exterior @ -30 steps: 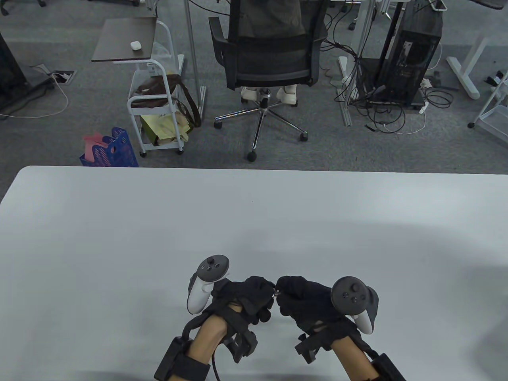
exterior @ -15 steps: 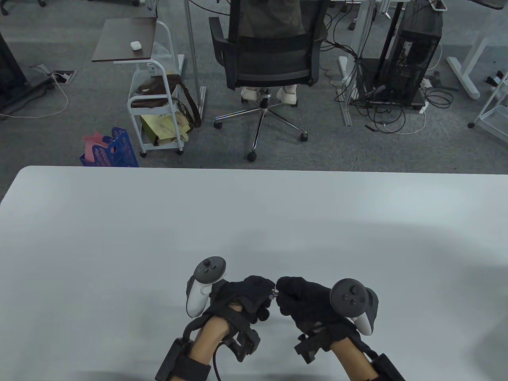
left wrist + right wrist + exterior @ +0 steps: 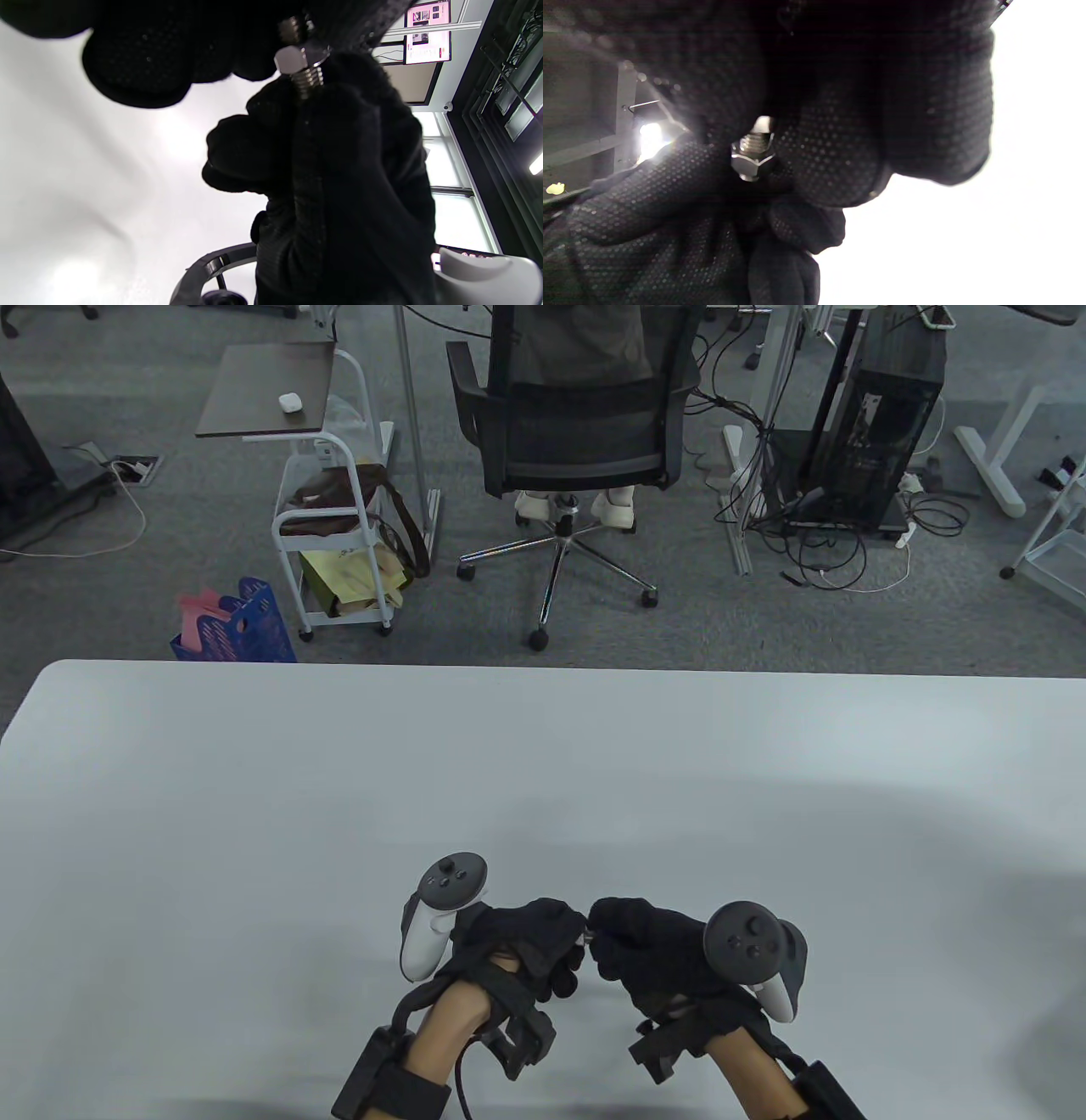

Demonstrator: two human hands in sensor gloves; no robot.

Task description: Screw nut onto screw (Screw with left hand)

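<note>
Both hands meet above the near edge of the counter (image 3: 543,780), fingertips facing each other, and the small metal pair sits in the gap between them, clear of the surface; in the table view only a glint of it shows between the gloves.

The screw (image 3: 309,79) runs along the line from one hand to the other, its long axis roughly level and left to right in the table view; the wrist views are tilted, so there it appears upright. In the left wrist view the nut (image 3: 299,58) is already on the thread, with several bare turns showing between it and the right hand (image 3: 653,954), whose clenched fingers hide the far end of the screw; this hand looks to be the one keeping the screw steady.

The left hand (image 3: 530,937) is right at the nut; its fingers (image 3: 140,67) curl in around it, and in the right wrist view the nut (image 3: 751,163) lies between dark fingertips with a short length of thread (image 3: 755,142) behind it; they seem to pinch the hex, though the exact contact is hidden by glove fabric.

So the coming turn hinges on the axis: the left fingers sit at the nut end, the right hand at the other, and any twist should be about that hand-to-hand line; a tilt off it would likely bind the thread.
</note>
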